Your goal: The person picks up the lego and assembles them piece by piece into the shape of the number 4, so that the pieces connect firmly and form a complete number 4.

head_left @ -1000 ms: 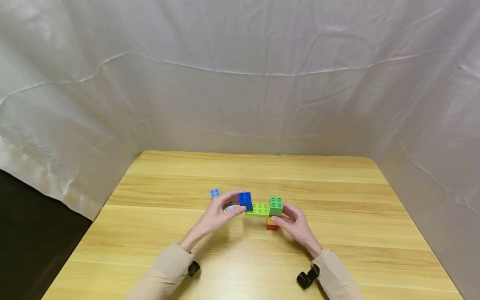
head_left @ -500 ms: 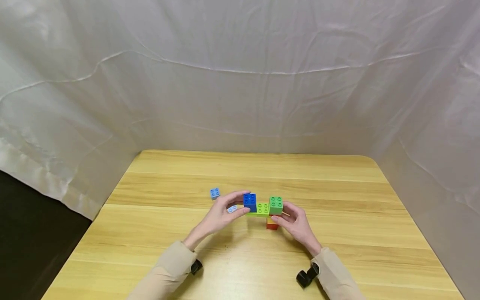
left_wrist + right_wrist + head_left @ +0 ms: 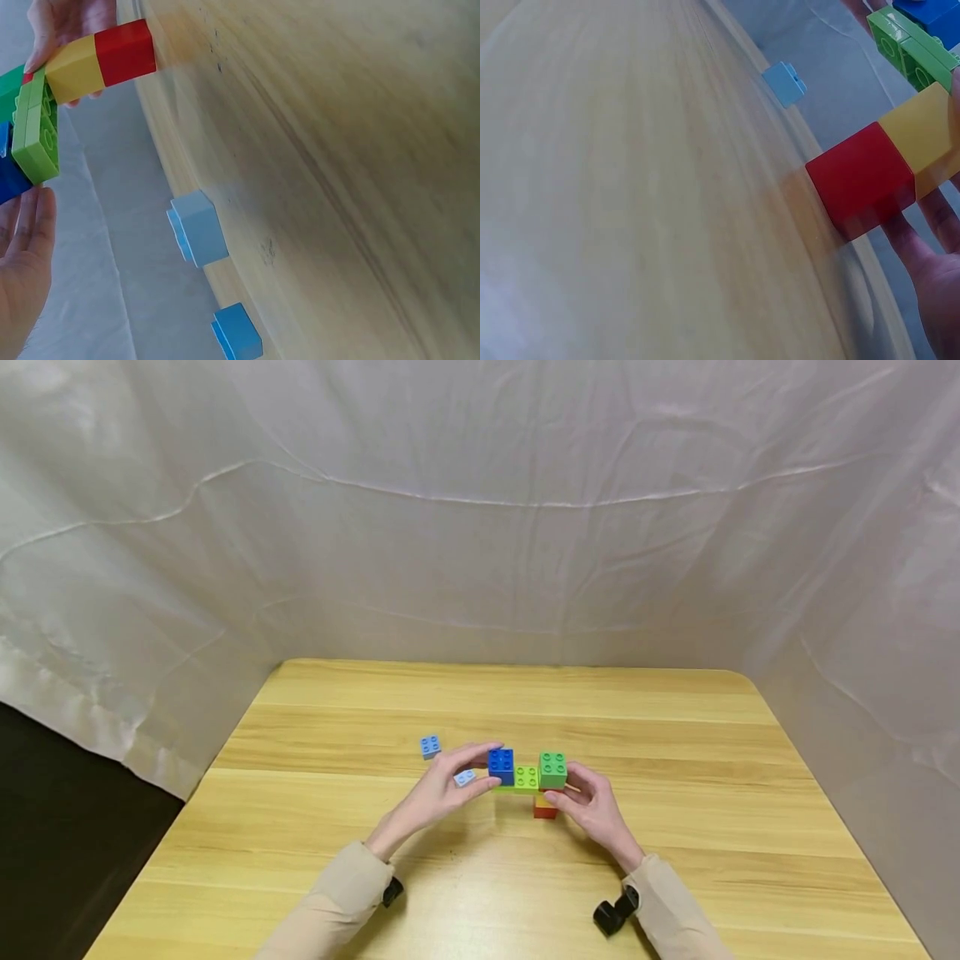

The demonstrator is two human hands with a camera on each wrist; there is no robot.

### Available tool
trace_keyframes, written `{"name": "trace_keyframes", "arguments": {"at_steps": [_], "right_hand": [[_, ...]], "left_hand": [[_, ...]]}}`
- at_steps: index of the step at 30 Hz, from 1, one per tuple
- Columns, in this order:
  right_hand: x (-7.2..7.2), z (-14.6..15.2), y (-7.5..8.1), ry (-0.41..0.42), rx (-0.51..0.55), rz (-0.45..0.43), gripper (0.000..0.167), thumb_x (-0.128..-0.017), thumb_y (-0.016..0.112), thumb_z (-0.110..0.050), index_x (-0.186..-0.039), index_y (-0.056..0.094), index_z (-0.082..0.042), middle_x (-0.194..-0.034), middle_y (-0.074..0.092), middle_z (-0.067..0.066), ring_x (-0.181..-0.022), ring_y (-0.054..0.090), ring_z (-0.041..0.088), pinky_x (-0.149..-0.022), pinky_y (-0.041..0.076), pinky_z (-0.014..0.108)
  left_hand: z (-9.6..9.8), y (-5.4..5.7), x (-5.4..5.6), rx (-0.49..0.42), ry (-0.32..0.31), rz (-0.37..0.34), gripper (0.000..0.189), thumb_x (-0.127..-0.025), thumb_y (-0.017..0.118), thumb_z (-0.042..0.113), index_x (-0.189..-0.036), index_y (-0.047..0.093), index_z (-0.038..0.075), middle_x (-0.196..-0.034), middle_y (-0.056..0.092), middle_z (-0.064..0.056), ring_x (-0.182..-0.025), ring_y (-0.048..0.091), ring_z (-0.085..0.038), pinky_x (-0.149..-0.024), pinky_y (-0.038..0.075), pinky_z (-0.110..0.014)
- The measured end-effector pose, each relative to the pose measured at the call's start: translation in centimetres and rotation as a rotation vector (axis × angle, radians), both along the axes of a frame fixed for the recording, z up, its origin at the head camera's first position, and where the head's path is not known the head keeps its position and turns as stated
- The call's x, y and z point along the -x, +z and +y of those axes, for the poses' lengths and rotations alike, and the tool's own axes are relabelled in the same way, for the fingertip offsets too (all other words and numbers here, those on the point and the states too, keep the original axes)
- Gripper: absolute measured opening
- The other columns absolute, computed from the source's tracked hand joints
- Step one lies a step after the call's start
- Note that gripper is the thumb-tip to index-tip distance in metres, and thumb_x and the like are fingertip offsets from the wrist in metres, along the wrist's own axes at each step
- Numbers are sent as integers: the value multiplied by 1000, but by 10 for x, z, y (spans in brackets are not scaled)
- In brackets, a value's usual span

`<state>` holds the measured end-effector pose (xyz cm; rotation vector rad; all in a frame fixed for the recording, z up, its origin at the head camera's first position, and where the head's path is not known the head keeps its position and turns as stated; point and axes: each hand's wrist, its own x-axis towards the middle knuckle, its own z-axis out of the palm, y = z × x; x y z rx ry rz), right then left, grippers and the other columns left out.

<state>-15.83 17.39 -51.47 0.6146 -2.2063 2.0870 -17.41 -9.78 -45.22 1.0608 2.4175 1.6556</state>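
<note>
My left hand point(image 3: 438, 789) pinches a dark blue toy brick point(image 3: 501, 766) between thumb and fingers, at the left end of a long lime green brick point(image 3: 527, 777). That end juts out over the table from a tower. At the tower's foot stands a red brick point(image 3: 125, 52), with a yellow brick point(image 3: 73, 69) directly above it. Over the lime brick's right end sits a green brick point(image 3: 552, 770). My right hand point(image 3: 596, 814) holds the tower from the right, thumb in front. Part of the blue brick is cut off in the left wrist view.
Two loose bricks lie left of the tower on the wooden table point(image 3: 675, 760): a pale blue one point(image 3: 465, 778) close behind the left hand and a mid-blue one point(image 3: 430, 746) farther back. Grey sheeting point(image 3: 510, 577) hangs around the table's back and sides.
My left hand has moved a little right with the dark blue brick, bringing it over the lime brick's left end and uncovering more of the loose bricks. The right hand has stayed in place.
</note>
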Motion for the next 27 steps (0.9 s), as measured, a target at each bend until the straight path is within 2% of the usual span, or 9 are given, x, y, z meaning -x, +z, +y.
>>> {"name": "trace_keyframes", "arguments": {"at_steps": [10, 18, 27], "right_hand": [[0, 0, -1, 24, 23, 17, 42, -89, 70, 6, -126, 54, 18, -114, 68, -18, -105, 66, -1, -91, 58, 18], [1, 1, -1, 50, 39, 40, 40, -90, 68, 6, -124, 53, 19, -116, 68, -17, -106, 66, 0, -90, 59, 19], [1, 1, -3, 39, 34, 41, 40, -90, 69, 6, -125, 54, 18, -116, 68, -17, -106, 66, -1, -92, 58, 18]], "left_hand": [[-3, 5, -1, 84, 1, 10, 49, -97, 67, 16, -144, 54, 7, -139, 63, -17, -118, 66, -33, -101, 54, -56], [-2, 7, 0, 92, -4, 40, 49, -97, 67, 14, -142, 53, 0, -136, 64, -20, -115, 68, -34, -100, 55, -55], [-2, 1, 0, 42, -36, -61, 47, -99, 65, 14, -143, 52, 4, -135, 62, -23, -118, 66, -38, -102, 55, -53]]}}
